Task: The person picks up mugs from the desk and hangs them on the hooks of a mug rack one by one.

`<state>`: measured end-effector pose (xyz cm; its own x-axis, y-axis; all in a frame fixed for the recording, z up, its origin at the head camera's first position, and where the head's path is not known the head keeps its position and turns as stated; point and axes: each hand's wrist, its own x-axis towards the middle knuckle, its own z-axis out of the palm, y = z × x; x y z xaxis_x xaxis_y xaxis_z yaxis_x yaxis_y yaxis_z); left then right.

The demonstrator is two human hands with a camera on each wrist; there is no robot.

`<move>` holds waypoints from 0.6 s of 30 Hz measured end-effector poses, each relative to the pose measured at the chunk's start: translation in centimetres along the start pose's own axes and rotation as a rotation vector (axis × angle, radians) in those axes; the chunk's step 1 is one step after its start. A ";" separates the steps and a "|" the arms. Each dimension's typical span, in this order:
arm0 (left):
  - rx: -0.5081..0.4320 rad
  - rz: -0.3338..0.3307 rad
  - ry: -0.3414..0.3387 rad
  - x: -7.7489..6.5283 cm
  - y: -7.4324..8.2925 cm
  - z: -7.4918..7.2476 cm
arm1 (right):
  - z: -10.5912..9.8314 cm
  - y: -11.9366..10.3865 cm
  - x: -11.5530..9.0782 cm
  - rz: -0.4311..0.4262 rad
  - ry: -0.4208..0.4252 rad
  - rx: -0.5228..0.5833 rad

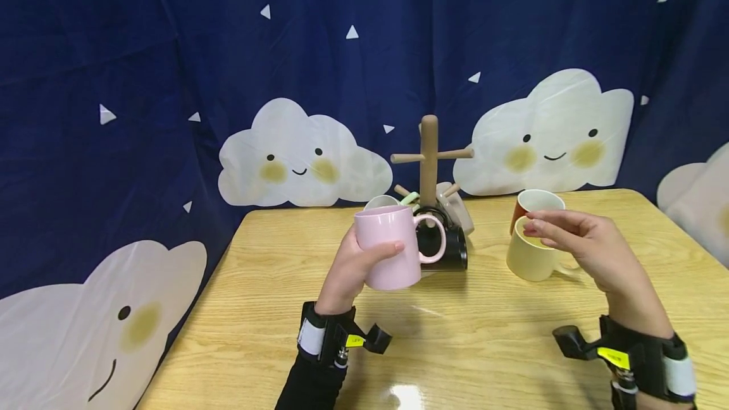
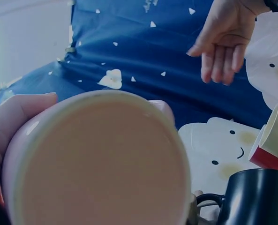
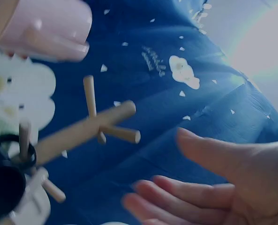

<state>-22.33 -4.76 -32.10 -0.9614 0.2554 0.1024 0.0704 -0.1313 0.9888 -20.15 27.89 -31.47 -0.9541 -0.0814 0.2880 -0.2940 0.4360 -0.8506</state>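
My left hand (image 1: 348,271) grips a pink mug (image 1: 388,255) by its body, thumb across the near side and handle pointing right. The mug is held upright in front of a wooden mug tree (image 1: 429,169); its base fills much of the left wrist view. My right hand (image 1: 595,248) holds nothing, its fingers loosely extended in the right wrist view. In the head view it overlaps a pale yellow mug (image 1: 525,263). On the lower part of the tree hang a black mug (image 1: 455,250) and a greyish-white mug (image 1: 457,211).
Behind the yellow mug stands a red-brown mug (image 1: 516,215) with a white inside. A pale mug (image 1: 380,201) with a light green handle shows partly behind the pink one. Two upper pegs (image 1: 455,154) of the tree stick out sideways. A dark blue curtain (image 1: 319,68) hangs behind the wooden table (image 1: 467,353).
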 end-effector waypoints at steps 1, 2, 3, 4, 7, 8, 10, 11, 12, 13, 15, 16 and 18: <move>-0.006 -0.001 0.006 0.1 0.0 0.0 | 0.0 0.0 0.0 0.007 -0.013 -0.074; -0.024 0.000 0.011 0.1 -0.1 -0.1 | 0.1 -0.1 0.0 0.007 -0.033 -0.146; -0.052 0.000 0.011 0.2 -0.2 -0.1 | 0.1 -0.1 -0.1 0.006 -0.057 -0.223; -0.086 0.000 0.011 0.2 -0.4 -0.1 | 0.3 -0.2 -0.1 0.008 -0.082 -0.293; -0.201 -0.016 0.002 0.4 -0.7 -0.3 | 0.7 -0.3 0.0 0.005 -0.153 -0.428; -0.236 -0.021 -0.005 0.5 -0.8 -0.3 | 0.9 -0.3 0.0 -0.001 -0.166 -0.453; -0.279 -0.030 -0.008 0.6 -0.9 -0.4 | 1.1 -0.4 0.1 0.006 -0.181 -0.473; -0.291 -0.031 -0.010 0.6 -1.0 -0.4 | 1.2 -0.5 0.1 0.008 -0.182 -0.480; -0.297 -0.031 -0.009 0.7 -1.0 -0.4 | 1.3 -0.5 0.1 0.010 -0.181 -0.489; -0.301 -0.030 -0.010 0.7 -1.1 -0.4 | 1.3 -0.5 0.0 0.011 -0.181 -0.493; -0.311 -0.028 -0.007 0.7 -1.1 -0.5 | 1.3 -0.6 0.0 0.018 -0.183 -0.498; -0.318 -0.026 -0.001 0.8 -1.1 -0.4 | 1.3 -0.6 0.0 0.021 -0.184 -0.500; -0.349 -0.027 0.009 0.9 -1.1 -0.5 | 1.4 -0.5 0.0 0.028 -0.186 -0.502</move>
<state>-23.36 -4.86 -33.12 -0.9640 0.2552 0.0746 -0.0486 -0.4448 0.8943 -20.07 26.43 -31.61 -0.9684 -0.2017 0.1466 -0.2491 0.8113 -0.5289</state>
